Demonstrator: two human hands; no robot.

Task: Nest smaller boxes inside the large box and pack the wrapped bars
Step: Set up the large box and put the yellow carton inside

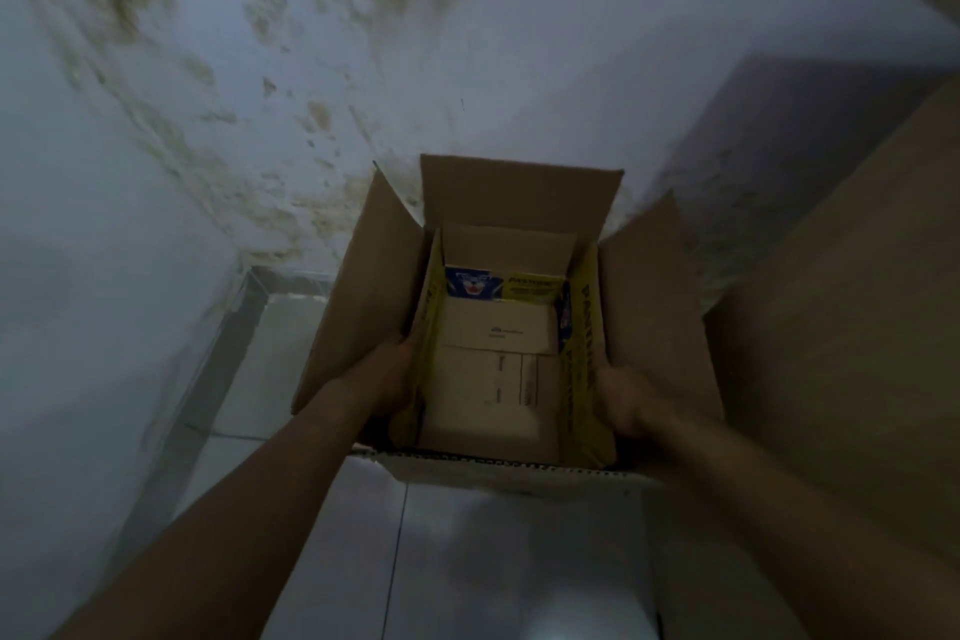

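A large brown cardboard box [660,307] stands open on the floor against the wall, its flaps spread out. Inside it sits a smaller box [584,327] with yellow printed flaps standing up. A third, pale cardboard box [488,379] lies inside that one, closed, with a small logo and a printed label on top. My left hand [387,374] grips the left yellow flap of the smaller box. My right hand [621,400] grips its right yellow flap. No wrapped bars are in view.
A stained white wall [260,68] rises right behind the box. Pale floor tiles [467,561] lie in front. A large brown cardboard surface [857,353] stands close on the right. The scene is dim and blurred.
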